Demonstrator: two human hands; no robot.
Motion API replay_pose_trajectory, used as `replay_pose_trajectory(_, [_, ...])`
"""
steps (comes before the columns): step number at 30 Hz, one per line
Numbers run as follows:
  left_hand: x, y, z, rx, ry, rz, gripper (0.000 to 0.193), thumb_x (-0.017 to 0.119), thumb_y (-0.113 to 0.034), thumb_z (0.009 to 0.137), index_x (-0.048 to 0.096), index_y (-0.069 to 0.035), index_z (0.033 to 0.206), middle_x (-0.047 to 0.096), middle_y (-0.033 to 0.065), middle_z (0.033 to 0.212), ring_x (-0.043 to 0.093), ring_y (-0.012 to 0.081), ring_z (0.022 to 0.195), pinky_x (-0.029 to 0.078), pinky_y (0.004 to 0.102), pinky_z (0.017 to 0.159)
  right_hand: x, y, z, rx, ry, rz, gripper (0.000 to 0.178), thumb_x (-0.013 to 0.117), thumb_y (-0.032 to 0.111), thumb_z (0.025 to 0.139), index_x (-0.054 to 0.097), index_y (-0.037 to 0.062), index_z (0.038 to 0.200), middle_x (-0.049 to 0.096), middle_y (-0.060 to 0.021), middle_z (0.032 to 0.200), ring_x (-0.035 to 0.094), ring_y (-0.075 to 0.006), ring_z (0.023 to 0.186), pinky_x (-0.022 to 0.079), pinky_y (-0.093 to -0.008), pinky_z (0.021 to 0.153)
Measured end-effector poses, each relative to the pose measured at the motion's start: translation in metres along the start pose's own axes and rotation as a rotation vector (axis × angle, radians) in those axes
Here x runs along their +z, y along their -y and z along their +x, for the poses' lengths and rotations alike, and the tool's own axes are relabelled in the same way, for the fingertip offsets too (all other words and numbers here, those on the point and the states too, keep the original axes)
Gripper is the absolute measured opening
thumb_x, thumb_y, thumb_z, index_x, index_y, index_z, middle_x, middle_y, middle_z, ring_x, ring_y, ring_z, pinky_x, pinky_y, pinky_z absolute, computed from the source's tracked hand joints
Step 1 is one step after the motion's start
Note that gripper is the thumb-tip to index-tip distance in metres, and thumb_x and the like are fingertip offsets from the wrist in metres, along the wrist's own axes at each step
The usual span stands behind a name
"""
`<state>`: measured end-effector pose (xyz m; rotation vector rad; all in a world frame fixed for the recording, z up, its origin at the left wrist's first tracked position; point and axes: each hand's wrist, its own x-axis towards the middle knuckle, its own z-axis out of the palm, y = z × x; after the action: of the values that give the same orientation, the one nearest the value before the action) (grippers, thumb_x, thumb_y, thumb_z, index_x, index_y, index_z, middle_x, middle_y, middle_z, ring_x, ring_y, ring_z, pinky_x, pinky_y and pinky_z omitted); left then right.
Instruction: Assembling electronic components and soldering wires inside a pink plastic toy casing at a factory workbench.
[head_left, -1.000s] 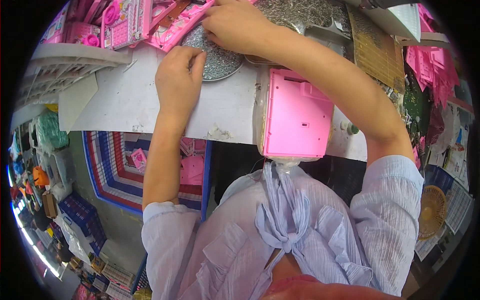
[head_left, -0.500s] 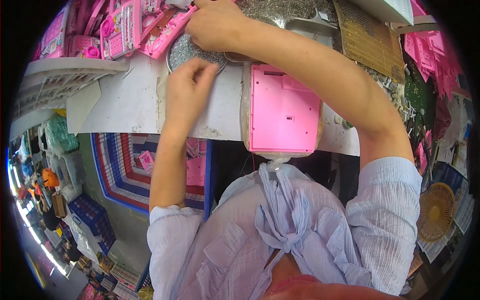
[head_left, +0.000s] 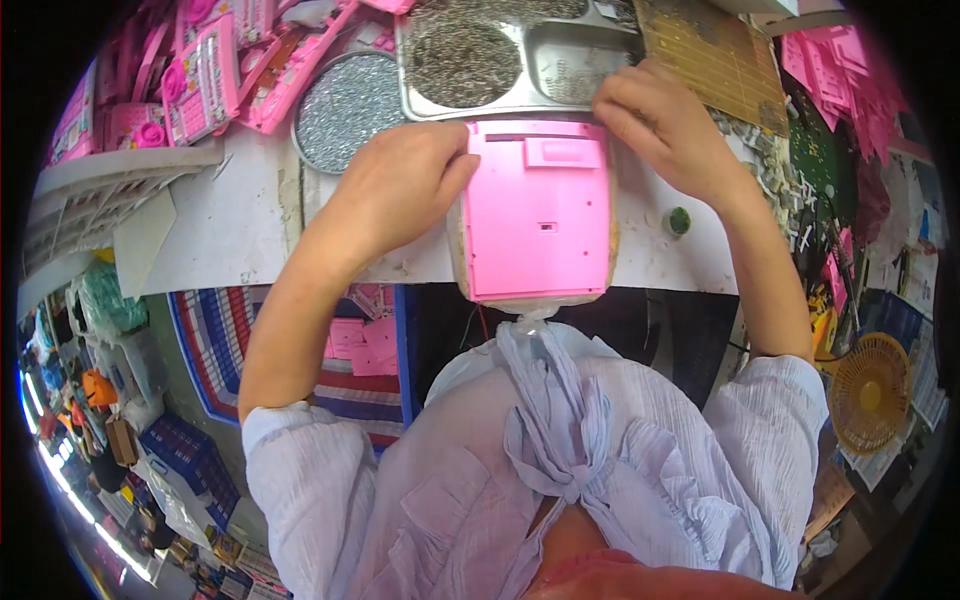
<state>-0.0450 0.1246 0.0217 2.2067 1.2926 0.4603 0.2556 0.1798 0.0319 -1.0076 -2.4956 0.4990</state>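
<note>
The left hand [head_left: 405, 180], fingers bunched, meets the pink case [head_left: 535, 220] at the tabletop's [head_left: 690, 255] edge; the right hand [head_left: 670, 125] curls by the tray [head_left: 540, 106] (whether either pinches anything, I cannot tell). Light, steady contact seems best.

White-topped counter [head_left: 235, 240] beneath round silvery metal dish [head_left: 302, 150], compartmented steel tray [head_left: 545, 50] and small green-topped cylinder [head_left: 677, 221].
</note>
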Motion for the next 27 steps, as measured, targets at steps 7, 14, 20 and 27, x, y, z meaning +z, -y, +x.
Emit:
replay_pose_trajectory(7, [-0.009,0.001,0.009,-0.121,0.138,-0.073,0.028,0.066,-0.022,0.096,0.058,0.002,0.083,0.051,0.0095,0.064,0.050,0.0212,0.059,0.040,0.0375,0.058,0.014,-0.010,-0.013,-0.004,-0.137,0.051,0.015,0.073,0.024,0.087,0.078,0.0097,0.088,0.070,-0.0023,0.087,0.058,-0.0252,0.089,0.049,-0.0389,0.079])
replay_pose_trajectory(14, [-0.013,0.010,0.012,-0.314,0.293,-0.337,0.036,0.070,-0.027,0.096,0.054,0.000,0.077,0.037,-0.0013,0.060,0.037,0.0097,0.057,0.032,0.0327,0.052,0.017,-0.018,-0.004,-0.260,-0.126,-0.109,0.014,0.078,0.019,0.083,0.081,0.0110,0.094,0.072,-0.0021,0.089,0.059,-0.0237,0.085,0.050,-0.0365,0.076])
replay_pose_trajectory(20, [-0.008,-0.031,-0.006,-0.085,-0.095,-0.101,0.035,0.073,-0.024,0.095,0.054,0.001,0.077,0.043,0.0073,0.060,0.041,0.0178,0.055,0.035,0.0348,0.053,0.019,-0.021,-0.009,-0.290,-0.135,-0.158,0.015,0.079,0.018,0.081,0.081,0.0125,0.095,0.071,-0.0014,0.089,0.057,-0.0238,0.084,0.048,-0.0372,0.077])
replay_pose_trajectory(27, [0.026,-0.063,-0.009,0.058,-0.238,-0.186,0.021,0.071,-0.014,0.095,0.057,-0.001,0.086,0.052,0.0100,0.073,0.052,0.0213,0.062,0.042,0.0351,0.057,0.020,-0.020,-0.005,-0.201,-0.153,0.081,0.016,0.079,0.013,0.081,0.081,0.0102,0.097,0.070,-0.0049,0.089,0.060,-0.0246,0.089,0.050,-0.0368,0.079])
